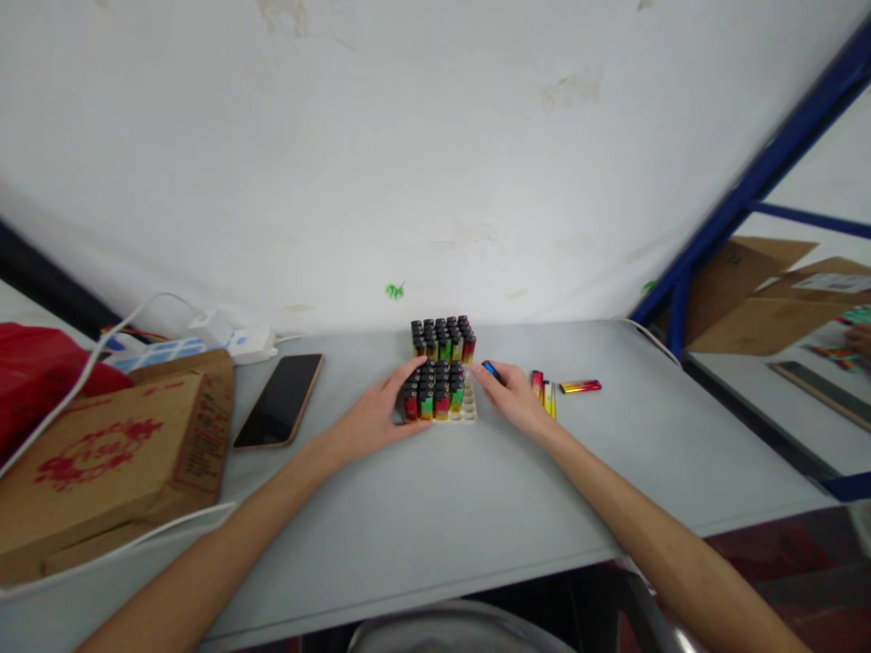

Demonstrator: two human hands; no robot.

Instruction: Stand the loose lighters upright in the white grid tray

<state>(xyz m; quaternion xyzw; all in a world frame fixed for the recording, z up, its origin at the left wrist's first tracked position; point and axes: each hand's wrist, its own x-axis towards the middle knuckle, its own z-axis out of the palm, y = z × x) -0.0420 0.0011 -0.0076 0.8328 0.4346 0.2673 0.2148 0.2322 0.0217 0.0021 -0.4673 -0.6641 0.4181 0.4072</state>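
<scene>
Upright lighters with black tops stand in rows in a white tray (464, 415), whose right side shows bare slots. My left hand (381, 410) rests against the tray's left side, thumb and fingers spread around its corner and front edge. Pinched in my right hand (509, 395), just right of the tray, is a blue lighter (491, 370). Behind the tray stands a second block of upright lighters (444, 337). Loose lighters lie right of my right hand: a red one (537, 383), a yellow one (549, 399) and a red-yellow one (581, 386).
A phone (280, 401) lies left on the grey table (422, 526). Farther left are a cardboard box (115, 453), a red bag (54, 381) and a white power strip (250, 345) with cables. Beyond the blue frame (721, 213) at right are an open carton (755, 299) and part of another person's hand.
</scene>
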